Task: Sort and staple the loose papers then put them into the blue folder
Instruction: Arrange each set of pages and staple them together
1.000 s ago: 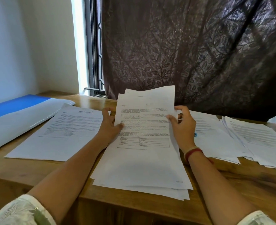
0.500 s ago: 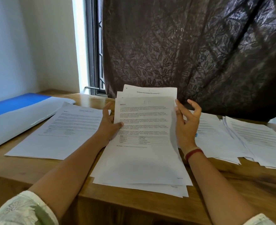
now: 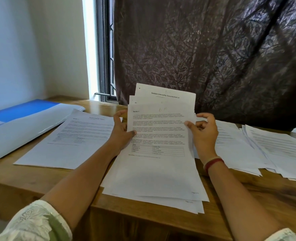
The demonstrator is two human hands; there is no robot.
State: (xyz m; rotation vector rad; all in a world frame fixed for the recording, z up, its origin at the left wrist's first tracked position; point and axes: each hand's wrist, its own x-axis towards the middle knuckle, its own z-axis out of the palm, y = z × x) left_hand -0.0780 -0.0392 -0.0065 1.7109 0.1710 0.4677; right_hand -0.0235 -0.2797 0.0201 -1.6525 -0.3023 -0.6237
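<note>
While holding papers (image 3: 158, 136) mid-frame: gripping left edge with left hand (image 3: 121, 133), pinching right edge with right hand (image 3: 204, 134) fingers (image 3: 189, 125).

folder (image 3: 21, 129) far left | sheet (image 3: 65, 145) beside it | stack (image 3: 157, 171) centre | piles (image 3: 248, 150) right | all on table (image 3: 248, 197)

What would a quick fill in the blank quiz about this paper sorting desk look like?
The folder lying at the left end of the desk is ____ in colour.
The front sheet held by the left hand and right hand is headed Section ____.
The bangle on the right wrist is ____.
Missing words: blue; 4; red.
</note>
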